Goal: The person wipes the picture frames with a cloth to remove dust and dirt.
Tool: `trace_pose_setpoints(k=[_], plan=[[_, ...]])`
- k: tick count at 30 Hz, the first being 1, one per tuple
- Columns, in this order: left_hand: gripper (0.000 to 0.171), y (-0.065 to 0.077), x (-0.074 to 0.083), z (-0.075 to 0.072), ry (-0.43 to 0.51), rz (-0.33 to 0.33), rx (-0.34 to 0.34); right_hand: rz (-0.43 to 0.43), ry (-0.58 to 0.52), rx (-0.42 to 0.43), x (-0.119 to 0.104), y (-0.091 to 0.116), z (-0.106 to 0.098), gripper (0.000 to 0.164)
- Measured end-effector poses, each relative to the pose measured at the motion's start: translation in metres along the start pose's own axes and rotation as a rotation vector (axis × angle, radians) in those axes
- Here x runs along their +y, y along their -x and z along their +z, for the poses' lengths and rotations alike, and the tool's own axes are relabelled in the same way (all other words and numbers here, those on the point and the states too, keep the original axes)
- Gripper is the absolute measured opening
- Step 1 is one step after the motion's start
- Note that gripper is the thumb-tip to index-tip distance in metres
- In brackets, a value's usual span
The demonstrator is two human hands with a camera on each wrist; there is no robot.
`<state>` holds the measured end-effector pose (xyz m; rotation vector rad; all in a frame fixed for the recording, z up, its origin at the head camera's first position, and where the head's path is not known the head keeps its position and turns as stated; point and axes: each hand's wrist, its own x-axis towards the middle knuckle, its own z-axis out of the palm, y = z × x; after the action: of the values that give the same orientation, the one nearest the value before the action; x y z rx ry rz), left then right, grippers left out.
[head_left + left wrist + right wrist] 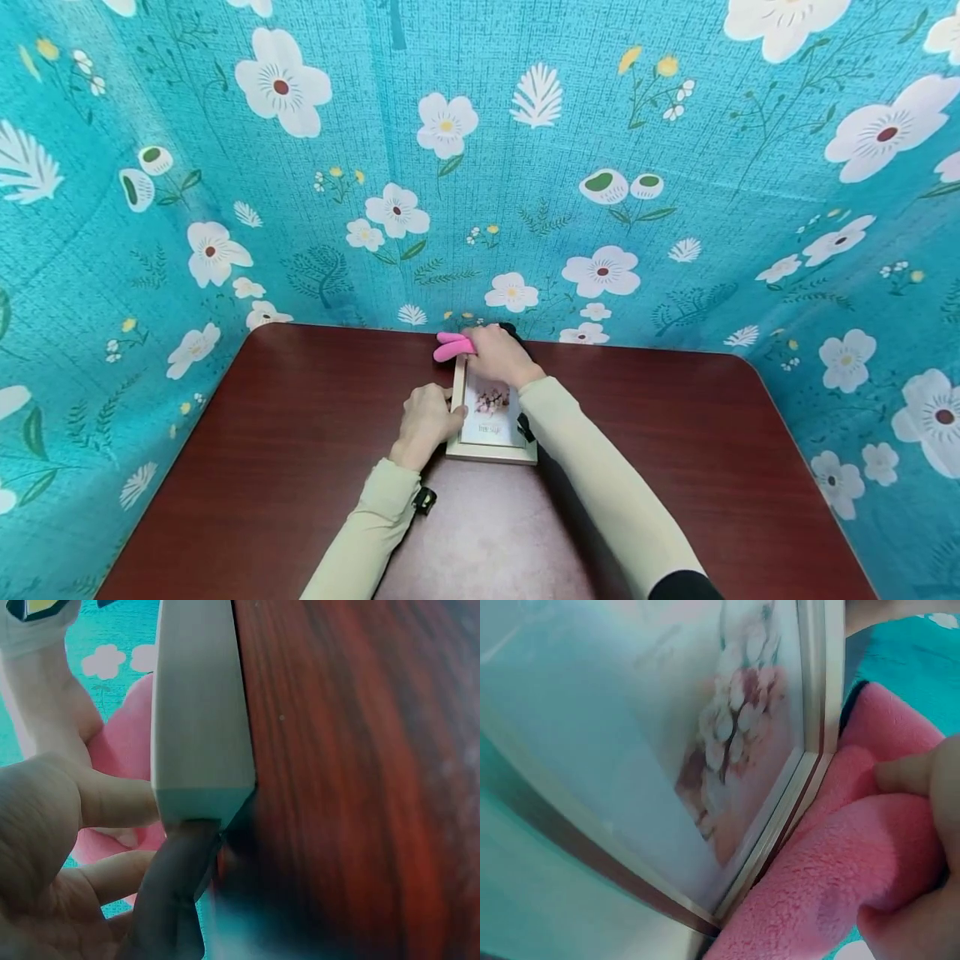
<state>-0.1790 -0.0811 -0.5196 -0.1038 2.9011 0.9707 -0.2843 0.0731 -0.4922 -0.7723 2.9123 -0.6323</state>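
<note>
A pale-rimmed picture frame (pixel 491 454) with a pink blossom print behind its glazing stands near the table's back edge. My left hand (pixel 426 421) grips its left side, thumb over the front rim. In the left wrist view, a dark strip (pixel 176 889) juts from the frame's end by the fingers; what it is I cannot tell. With my right hand (pixel 498 354) I pinch a fluffy pink cloth (pixel 870 855) at the frame's upper rim. The cloth touches the rim in the right wrist view and shows a dark edge. Part of the print is hidden behind my right hand and sleeve.
The dark red-brown wooden table (pixel 300 467) stretches to both sides of the frame. Right behind its far edge hangs a turquoise flowered curtain (pixel 465 200), which also borders the left and right sides.
</note>
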Motion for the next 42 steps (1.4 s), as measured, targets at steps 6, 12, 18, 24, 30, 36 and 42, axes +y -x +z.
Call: trace_pose_setpoints(k=[6,12,18,24,30,36,42], plan=[[0.029,0.001,0.0,-0.001,0.036,0.025,0.01,0.045,0.048,-0.093,-0.005,-0.007,-0.001,0.009],[0.028,-0.005,-0.008,0.005,0.045,0.092,0.036,0.039,0.059,-0.119,-0.003,-0.01,-0.004,0.009],[0.037,-0.01,-0.016,0.012,0.026,0.078,0.025,0.02,0.052,-0.132,-0.001,-0.009,-0.005,0.011],[0.037,-0.003,-0.001,0.001,0.014,0.044,-0.004,0.033,0.064,-0.132,0.0,-0.007,-0.008,0.016],[0.042,-0.004,0.0,0.002,-0.015,0.01,-0.02,0.062,0.053,-0.156,0.008,0.0,-0.014,0.017],[0.045,-0.004,0.003,0.001,-0.006,-0.024,-0.034,0.068,0.059,-0.151,0.021,0.009,-0.023,0.013],[0.044,-0.002,0.005,-0.001,-0.013,-0.035,-0.037,0.081,0.018,-0.161,0.034,0.017,-0.027,0.013]])
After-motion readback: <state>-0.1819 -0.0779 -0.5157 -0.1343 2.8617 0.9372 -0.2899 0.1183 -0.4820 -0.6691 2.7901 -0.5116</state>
